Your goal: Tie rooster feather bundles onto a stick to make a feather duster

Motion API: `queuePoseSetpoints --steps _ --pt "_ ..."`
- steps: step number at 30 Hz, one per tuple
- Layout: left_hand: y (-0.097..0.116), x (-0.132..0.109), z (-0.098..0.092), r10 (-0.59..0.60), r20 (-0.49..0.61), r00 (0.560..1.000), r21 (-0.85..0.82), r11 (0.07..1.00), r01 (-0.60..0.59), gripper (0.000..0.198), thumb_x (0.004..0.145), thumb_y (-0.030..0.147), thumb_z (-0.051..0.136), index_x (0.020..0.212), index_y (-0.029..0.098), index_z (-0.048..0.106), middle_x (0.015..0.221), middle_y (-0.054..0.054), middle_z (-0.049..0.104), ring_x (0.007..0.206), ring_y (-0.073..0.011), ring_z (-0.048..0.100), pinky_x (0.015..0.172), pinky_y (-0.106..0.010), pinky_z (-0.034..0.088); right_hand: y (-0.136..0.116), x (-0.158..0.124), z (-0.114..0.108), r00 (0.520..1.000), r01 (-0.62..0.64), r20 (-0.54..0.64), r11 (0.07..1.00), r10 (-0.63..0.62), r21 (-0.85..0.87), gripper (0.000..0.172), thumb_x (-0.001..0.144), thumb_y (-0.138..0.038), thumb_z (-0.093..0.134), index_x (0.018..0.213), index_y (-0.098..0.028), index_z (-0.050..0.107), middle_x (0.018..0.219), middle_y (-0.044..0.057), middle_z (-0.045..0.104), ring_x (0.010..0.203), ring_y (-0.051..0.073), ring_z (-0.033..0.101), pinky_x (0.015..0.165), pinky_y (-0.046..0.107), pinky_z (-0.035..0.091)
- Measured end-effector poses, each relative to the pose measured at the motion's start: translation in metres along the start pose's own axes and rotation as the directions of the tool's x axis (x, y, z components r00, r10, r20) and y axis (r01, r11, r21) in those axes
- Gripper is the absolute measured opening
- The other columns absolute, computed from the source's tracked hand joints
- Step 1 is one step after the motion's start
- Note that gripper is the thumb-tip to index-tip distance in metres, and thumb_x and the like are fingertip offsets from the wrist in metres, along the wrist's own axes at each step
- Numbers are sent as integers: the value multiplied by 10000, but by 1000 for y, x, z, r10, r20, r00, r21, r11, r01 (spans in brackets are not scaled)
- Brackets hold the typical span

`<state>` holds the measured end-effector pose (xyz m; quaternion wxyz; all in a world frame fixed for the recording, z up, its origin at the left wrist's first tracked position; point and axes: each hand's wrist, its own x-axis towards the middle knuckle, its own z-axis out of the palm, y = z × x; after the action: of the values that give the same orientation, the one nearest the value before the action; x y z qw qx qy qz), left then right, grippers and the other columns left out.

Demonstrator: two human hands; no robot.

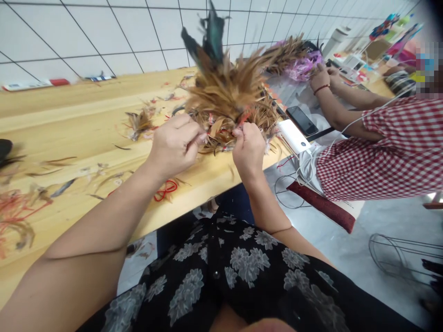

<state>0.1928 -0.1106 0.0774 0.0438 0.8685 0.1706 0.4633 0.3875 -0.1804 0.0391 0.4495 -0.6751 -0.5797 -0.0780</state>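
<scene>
Pinching what seems the base of the brown feather bunch [224, 90] in our right hand [249, 150], we curl our left hand [177, 143] tightly, contents unclear. The bunch looks gathered; loose feathers [140, 122] remain leftward on the wooden table [69, 108], before a tiled wall [129, 34].

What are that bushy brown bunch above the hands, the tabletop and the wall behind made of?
The bunch: feathers, mostly soft brown, with glossier dark-greenish ones on top; the frayed, tapering plumes show it. The tabletop: wood or wood-look laminate, pale yellow and smooth, with streaks like grain. The wall: probably glazed ceramic tile, white, with dark joint lines.
</scene>
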Motion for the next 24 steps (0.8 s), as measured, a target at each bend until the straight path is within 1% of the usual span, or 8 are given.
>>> queuePoseSetpoints --steps 4,7,11,14,18,21,22,24 --pt "11 5 -3 263 -20 965 57 964 -261 250 908 124 585 719 227 459 649 -18 428 623 -191 362 558 -352 265 -2 0 2 997 2 74 993 7 -120 341 1113 -349 339 940 -197 591 968 92 620 835 189 611 737 305 483" --pt "19 4 -4 256 87 963 54 964 -261 260 944 145 576 710 237 510 658 -21 467 637 -203 337 583 -370 247 0 2 3 987 49 161 991 -28 -124 321 1110 -332 337 955 -208 590 964 77 631 738 159 585 653 282 435" --pt "16 6 -12 64 271 961 35 996 -77 283 1009 309 591 737 248 643 696 -24 549 667 -189 401 672 -356 377 3 4 -3 901 235 398 966 -174 -110 247 1073 -230 397 903 -217 575 913 53 649 682 142 543 617 288 372" --pt "1 13 -22 -6 348 938 -15 1000 12 361 1012 421 589 726 230 697 713 -46 597 711 -188 485 771 -398 481 -1 4 -18 750 405 590 913 -298 -55 225 1023 -150 450 837 -220 555 858 36 641 667 147 511 637 319 342" --pt "-22 21 -31 -34 412 910 -146 984 103 271 946 451 704 801 237 785 822 -52 738 793 -183 605 818 -389 524 -11 4 -43 583 496 695 862 -421 106 234 1041 -190 473 823 -230 547 821 17 611 709 152 501 681 329 362" --pt "-26 19 -27 -133 487 863 -264 919 291 308 888 500 830 797 210 782 812 -39 755 781 -166 656 839 -359 547 -17 3 -58 580 473 678 864 -453 173 227 1045 -212 482 828 -231 549 802 9 588 727 145 496 688 311 382" --pt "-24 15 -22 -165 517 840 -285 892 351 320 878 495 854 785 201 770 794 -34 747 761 -161 659 823 -343 551 -19 2 -61 599 458 657 869 -458 188 237 1052 -227 470 830 -232 552 793 7 578 724 141 496 687 304 391" --pt "-18 3 -9 -326 454 829 -289 826 483 328 854 467 898 765 198 734 736 -16 709 731 -154 655 787 -307 559 -18 1 -66 654 433 597 877 -465 209 279 1079 -276 429 841 -236 568 790 4 566 715 136 508 691 295 420"
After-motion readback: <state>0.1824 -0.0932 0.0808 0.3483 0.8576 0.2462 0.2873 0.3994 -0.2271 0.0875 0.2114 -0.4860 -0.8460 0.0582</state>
